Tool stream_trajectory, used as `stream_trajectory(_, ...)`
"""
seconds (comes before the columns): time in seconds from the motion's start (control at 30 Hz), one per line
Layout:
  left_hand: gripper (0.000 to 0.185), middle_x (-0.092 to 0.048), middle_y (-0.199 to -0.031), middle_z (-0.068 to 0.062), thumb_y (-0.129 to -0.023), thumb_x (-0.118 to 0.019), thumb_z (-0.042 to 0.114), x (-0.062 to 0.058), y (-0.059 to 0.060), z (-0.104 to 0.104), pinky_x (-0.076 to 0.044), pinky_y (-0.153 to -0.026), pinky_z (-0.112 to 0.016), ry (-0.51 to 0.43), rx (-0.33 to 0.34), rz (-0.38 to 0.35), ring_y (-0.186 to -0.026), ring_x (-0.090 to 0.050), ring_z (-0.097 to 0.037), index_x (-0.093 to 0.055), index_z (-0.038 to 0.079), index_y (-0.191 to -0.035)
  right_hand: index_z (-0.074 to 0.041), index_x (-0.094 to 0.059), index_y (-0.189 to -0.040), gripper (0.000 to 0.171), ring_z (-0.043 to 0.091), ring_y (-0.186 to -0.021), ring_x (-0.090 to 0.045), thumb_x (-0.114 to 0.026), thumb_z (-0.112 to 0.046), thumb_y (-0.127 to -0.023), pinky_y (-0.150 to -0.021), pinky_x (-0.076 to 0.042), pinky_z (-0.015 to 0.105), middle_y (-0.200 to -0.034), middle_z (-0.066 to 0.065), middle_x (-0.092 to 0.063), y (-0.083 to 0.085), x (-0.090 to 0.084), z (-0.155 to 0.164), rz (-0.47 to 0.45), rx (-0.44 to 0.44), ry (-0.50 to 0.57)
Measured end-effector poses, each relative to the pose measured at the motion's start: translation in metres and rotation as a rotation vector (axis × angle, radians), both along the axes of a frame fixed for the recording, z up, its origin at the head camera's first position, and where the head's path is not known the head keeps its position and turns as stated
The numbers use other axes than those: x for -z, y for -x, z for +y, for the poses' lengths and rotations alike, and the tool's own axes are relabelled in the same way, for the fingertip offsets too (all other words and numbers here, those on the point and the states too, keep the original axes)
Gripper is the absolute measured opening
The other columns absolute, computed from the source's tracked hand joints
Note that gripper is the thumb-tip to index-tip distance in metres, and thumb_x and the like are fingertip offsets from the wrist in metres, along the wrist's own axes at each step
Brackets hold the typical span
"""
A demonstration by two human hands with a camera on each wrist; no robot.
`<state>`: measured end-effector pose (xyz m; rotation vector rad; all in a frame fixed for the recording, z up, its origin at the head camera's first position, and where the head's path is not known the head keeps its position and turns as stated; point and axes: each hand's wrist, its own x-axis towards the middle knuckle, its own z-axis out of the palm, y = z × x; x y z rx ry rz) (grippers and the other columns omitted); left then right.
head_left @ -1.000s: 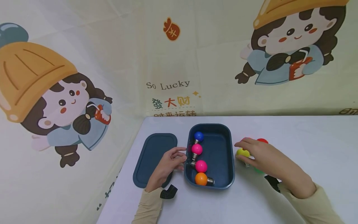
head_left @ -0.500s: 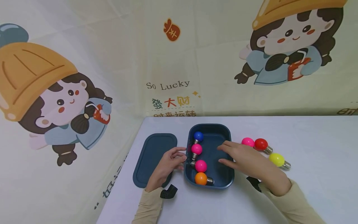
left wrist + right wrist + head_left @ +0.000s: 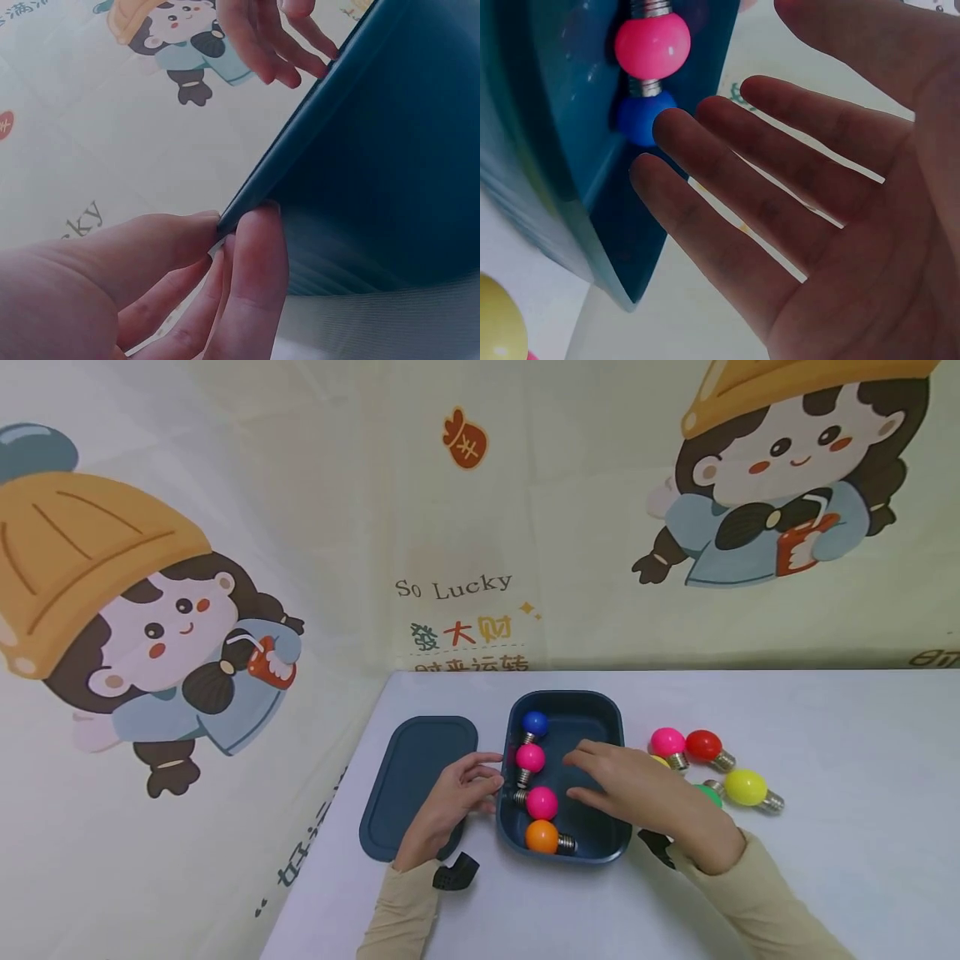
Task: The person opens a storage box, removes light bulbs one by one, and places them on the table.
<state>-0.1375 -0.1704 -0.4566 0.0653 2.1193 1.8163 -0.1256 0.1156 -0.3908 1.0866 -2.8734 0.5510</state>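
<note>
Your left hand (image 3: 448, 800) pinches the near-left rim of the dark blue box (image 3: 600, 847) on the table (image 3: 825, 860). Your right hand (image 3: 637, 793) hovers over the box, fingers spread, holding nothing. Inside lie an orange bulb (image 3: 540, 836), two pink bulbs (image 3: 542, 802) and a blue bulb (image 3: 534, 723). The lid (image 3: 412, 777) lies left; more bulbs (image 3: 745, 787) lie right.

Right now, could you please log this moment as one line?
left hand: pinches box rim | right hand: open, empty, over box | bulbs in box: four
</note>
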Motion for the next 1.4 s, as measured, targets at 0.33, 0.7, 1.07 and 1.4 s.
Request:
stream_trajectory(0.33,0.044,-0.065,-0.114,-0.018,-0.095,-0.069,0.023,0.000,0.000,0.001,-0.060,-0.073,-0.028,0.000,0.000,-0.001,-0.086,-0.064,-0.018,-0.057,0.009,-0.135,-0.007,-0.066,-0.120,0.040,0.019,-0.096,-0.067,-0.074,-0.033,-0.090,-0.080,-0.060,0.033,-0.109,0.006,-0.068,0.004,-0.002,-0.005,-0.020,-0.014,-0.003)
stream_trajectory(0.7,0.045,-0.065,-0.113,-0.018,-0.094,-0.069,0.024,-0.001,-0.002,0.002,-0.060,-0.074,-0.029,0.004,-0.005,-0.010,-0.085,-0.064,-0.019,-0.057,0.010,-0.135,-0.005,-0.065,-0.121,0.041,0.020,-0.094,-0.066,-0.074,-0.029,-0.089,-0.082,-0.059,0.038,-0.107,0.008,-0.067,0.011,0.000,-0.021,-0.104,-0.044,-0.010)
stream_trajectory(1.07,0.045,-0.065,-0.113,-0.017,-0.095,-0.068,0.024,-0.001,-0.003,0.001,-0.059,-0.073,-0.028,-0.003,0.003,-0.017,-0.085,-0.063,-0.017,-0.056,0.009,-0.135,-0.005,-0.065,-0.121,0.039,0.019,-0.088,-0.063,-0.073,-0.028,-0.091,-0.083,-0.059,0.039,-0.102,0.009,-0.065,0.009,0.002,-0.036,-0.193,-0.054,0.014)
stream_trajectory(1.4,0.043,-0.064,-0.115,-0.018,-0.095,-0.068,0.022,-0.002,-0.003,0.001,-0.059,-0.072,-0.027,-0.012,-0.003,-0.028,-0.084,-0.063,-0.016,-0.057,0.009,-0.135,-0.004,-0.067,-0.114,0.031,0.022,-0.095,-0.064,-0.074,-0.022,-0.090,-0.089,-0.057,0.043,-0.111,0.012,-0.067,0.008,0.006,-0.043,-0.239,-0.057,0.035)
